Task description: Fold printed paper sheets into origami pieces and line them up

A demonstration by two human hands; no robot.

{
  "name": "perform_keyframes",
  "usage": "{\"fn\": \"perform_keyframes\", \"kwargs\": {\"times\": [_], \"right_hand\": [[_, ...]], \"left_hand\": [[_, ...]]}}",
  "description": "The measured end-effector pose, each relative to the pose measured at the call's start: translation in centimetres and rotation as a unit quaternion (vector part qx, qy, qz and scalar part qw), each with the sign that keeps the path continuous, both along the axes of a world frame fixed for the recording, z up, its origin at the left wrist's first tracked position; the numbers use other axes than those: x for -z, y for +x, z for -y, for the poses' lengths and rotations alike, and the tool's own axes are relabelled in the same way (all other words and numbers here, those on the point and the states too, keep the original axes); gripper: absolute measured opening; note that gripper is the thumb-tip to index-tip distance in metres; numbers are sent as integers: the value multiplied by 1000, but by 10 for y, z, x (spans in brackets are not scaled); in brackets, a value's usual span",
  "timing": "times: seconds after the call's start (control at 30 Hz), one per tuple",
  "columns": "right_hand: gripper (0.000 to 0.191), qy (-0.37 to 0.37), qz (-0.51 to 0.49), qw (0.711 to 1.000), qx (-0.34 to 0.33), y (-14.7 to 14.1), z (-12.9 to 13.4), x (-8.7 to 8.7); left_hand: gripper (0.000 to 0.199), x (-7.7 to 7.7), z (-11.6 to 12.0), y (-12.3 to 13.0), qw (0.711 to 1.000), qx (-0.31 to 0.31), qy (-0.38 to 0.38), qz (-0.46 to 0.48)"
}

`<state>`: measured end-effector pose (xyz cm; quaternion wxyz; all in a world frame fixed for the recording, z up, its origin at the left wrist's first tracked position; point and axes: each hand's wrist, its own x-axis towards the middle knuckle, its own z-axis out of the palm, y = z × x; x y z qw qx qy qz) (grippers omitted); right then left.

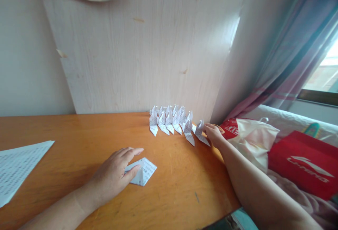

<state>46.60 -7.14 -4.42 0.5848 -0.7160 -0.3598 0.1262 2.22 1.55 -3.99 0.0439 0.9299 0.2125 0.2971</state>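
Observation:
My right hand reaches to the back right of the table, its fingers pinched on the edge of a folded paper crane that stands on the wood. Left of that one, another paper crane stands slightly forward of several more paper cranes lined up in rows near the wall. All are white paper with printed text. Nearer to me, my left hand rests with thumb and fingers apart. Its thumb lies over the left side of a flat folded piece of printed paper.
Printed sheets lie at the left of the orange-brown wooden table. Past its right edge are a red bag, a white plastic bag and a curtain by a window. A pale wooden panel stands behind the table.

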Motion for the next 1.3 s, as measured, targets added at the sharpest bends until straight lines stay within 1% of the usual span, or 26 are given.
{"fn": "perform_keyframes", "kwargs": {"times": [0.17,0.3,0.53,0.73,1.03,1.2,1.3], "right_hand": [[18,7,0,1000,-4,-3,2,-1],[18,9,5,1000,-1,-2,2,0],[17,-8,-2,1000,6,1,0,4],[11,-25,-11,1000,9,-2,0,5],[20,-15,-41,999,6,0,0,1],[15,-13,-47,999,7,4,-3,0],[14,-30,-50,998,6,6,-6,1]], "left_hand": [[39,2,-1,0,1000,1,-1,-8],[40,3,-2,-1,1000,1,-1,-5],[39,3,-2,-1,1000,3,-6,-2],[38,1,-1,-1,1000,-1,-10,2],[41,2,-2,-1,1000,-3,-16,-7],[41,3,-3,-2,1000,-3,-9,2],[41,4,-3,-2,1000,-5,-10,8]]}}
